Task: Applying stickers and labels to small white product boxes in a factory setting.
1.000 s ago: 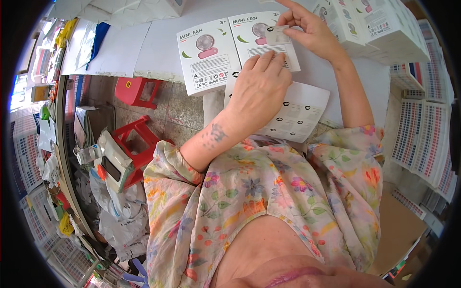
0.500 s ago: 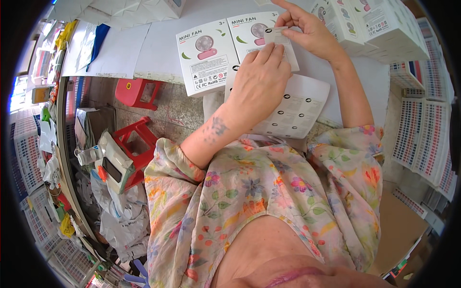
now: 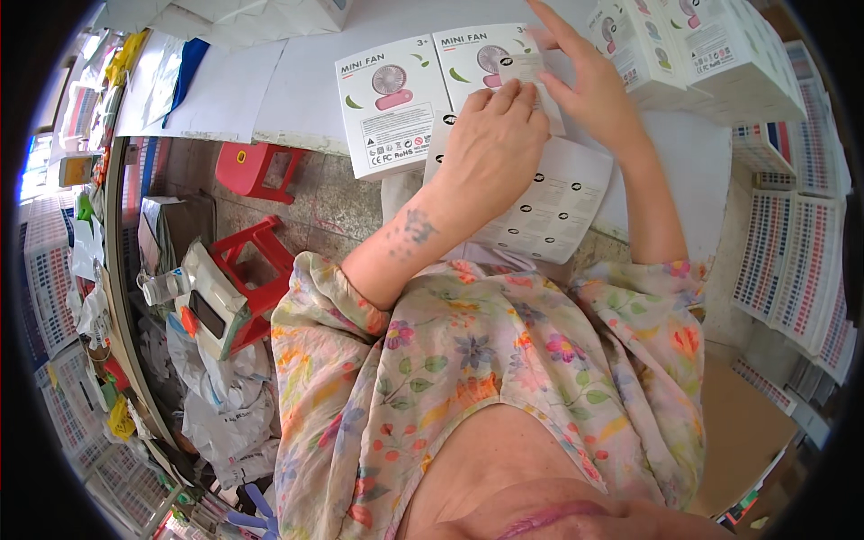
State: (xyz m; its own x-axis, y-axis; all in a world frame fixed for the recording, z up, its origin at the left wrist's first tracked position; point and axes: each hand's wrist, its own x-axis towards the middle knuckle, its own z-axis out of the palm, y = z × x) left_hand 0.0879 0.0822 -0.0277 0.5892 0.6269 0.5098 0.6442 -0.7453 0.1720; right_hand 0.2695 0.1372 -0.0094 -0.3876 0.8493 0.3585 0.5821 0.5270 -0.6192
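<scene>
Two white fan boxes stand side by side at the table's front edge, a left box (image 3: 391, 126) and a right box (image 3: 459, 67), each printed with a pink fan. On the right box lies a small pale sticker (image 3: 519, 65) with a black mark. My left hand (image 3: 495, 148) has its bunched fingertips pressed on the sticker's lower edge; what lies under the palm is hidden. My right hand (image 3: 594, 94) is open at the sticker's right side, thumb and fingers apart. Beneath my left hand spreads a sheet of stickers (image 3: 562, 202), hanging over the table edge.
More fan boxes (image 3: 720, 67) are stacked at the right of the white table (image 3: 301, 94). White cartons (image 3: 243, 22) stand at the far left. Below are red stools (image 3: 247, 171), one bearing a phone (image 3: 207, 315), and plastic bags (image 3: 225, 423). Printed sheets (image 3: 792, 261) are piled at right.
My right hand has let go of the sticker's upper corner and shifted slightly right and nearer, its fingers opening. My left hand stays pressed at the sticker. The boxes look almost unmoved.
</scene>
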